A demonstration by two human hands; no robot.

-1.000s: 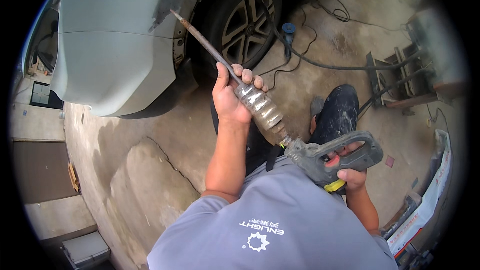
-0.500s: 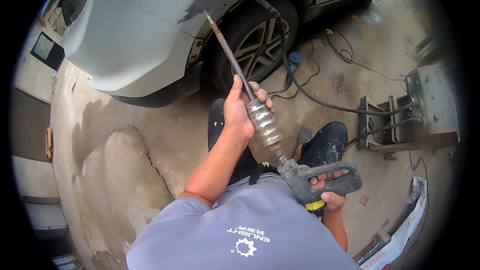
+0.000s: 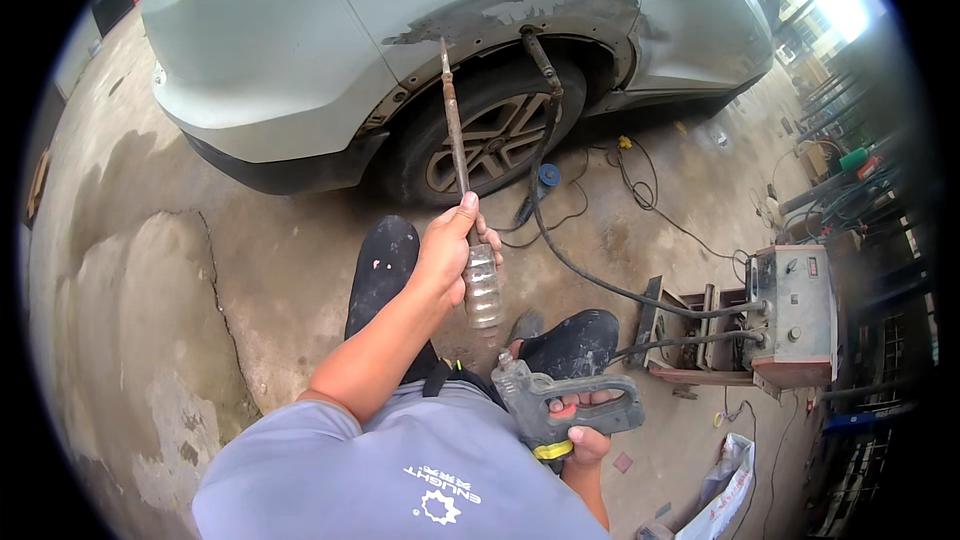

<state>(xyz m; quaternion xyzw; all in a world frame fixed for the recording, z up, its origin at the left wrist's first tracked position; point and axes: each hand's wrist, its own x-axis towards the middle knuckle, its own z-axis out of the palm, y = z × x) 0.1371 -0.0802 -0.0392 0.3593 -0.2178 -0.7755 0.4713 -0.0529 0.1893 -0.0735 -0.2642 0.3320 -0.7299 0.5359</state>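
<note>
My left hand [image 3: 447,252] is closed around the long metal rod [image 3: 456,135] of a dent puller, just above its ridged, shiny cylindrical slide weight [image 3: 484,290]. The rod's thin tip points at a dark, sanded patch [image 3: 470,15] above the car's wheel arch; whether it touches, I cannot tell. At the rod's lower end is the black pistol-shaped body [image 3: 545,405] with a loop handle, a red trigger and a yellow band. My right hand [image 3: 588,440] grips that handle, fingers through the loop at the trigger.
A silver car [image 3: 250,50] stands ahead, its wheel [image 3: 490,155] under the arch. A clamp on a black cable [image 3: 575,260] hangs from the arch edge and runs to a grey control box [image 3: 795,305] at right. A blue-topped tool [image 3: 548,176] and cords lie on the concrete.
My view has turned to the right, showing more of the car's side and the control box. The dent puller now stands more upright in view. Both hands keep their hold.
</note>
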